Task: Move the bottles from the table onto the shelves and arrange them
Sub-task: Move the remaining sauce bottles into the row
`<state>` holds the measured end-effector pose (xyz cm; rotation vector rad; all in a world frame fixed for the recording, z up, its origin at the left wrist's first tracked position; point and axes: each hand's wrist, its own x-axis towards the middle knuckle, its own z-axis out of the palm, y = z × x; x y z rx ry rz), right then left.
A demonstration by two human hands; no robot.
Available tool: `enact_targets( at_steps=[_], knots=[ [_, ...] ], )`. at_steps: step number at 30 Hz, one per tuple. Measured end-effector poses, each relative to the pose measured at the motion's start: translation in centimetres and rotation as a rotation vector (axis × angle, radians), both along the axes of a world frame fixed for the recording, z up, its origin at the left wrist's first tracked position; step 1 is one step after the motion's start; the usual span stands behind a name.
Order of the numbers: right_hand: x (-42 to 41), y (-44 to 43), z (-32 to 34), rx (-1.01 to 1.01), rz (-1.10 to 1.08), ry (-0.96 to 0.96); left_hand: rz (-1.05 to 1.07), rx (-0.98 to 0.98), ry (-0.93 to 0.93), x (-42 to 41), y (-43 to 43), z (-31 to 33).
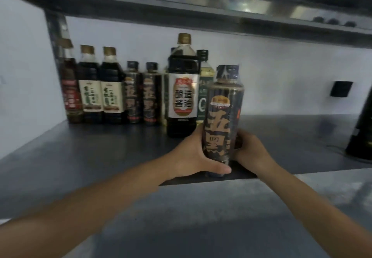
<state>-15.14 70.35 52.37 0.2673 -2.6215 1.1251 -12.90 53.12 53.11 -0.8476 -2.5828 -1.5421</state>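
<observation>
Both my hands hold a dark bottle (222, 113) with orange characters and a blue-wrapped cap, upright over the grey shelf (100, 153). My left hand (193, 155) wraps its lower left side; my right hand (250, 147) grips the lower right. Behind it, along the wall, stands a row of bottles: a tall soy sauce bottle (182, 88) with a white label and gold cap, a green-labelled oil bottle (203, 88) partly hidden, two matching dark bottles (141, 94), two white-labelled gold-capped bottles (100, 88) and a red-labelled one (70, 88) at far left.
An upper shelf (201, 6) hangs overhead. A black box (341, 88) is fixed on the wall at right. A black device (360, 133) with a cable stands at the shelf's right end. Bare shelf surface lies to the right of the held bottle.
</observation>
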Motion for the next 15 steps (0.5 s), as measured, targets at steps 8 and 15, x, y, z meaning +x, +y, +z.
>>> enact_targets(
  at_steps=[8, 15],
  knots=[
    [-0.7, -11.0, 0.1, -0.126, 0.187, -0.058, 0.276, 0.005, -0.009, 2.3, -12.1, 0.1],
    [-1.9, -17.1, -0.3, -0.152, 0.220, -0.051, 0.578, 0.106, -0.025, 0.0, -18.3, -0.1]
  ],
)
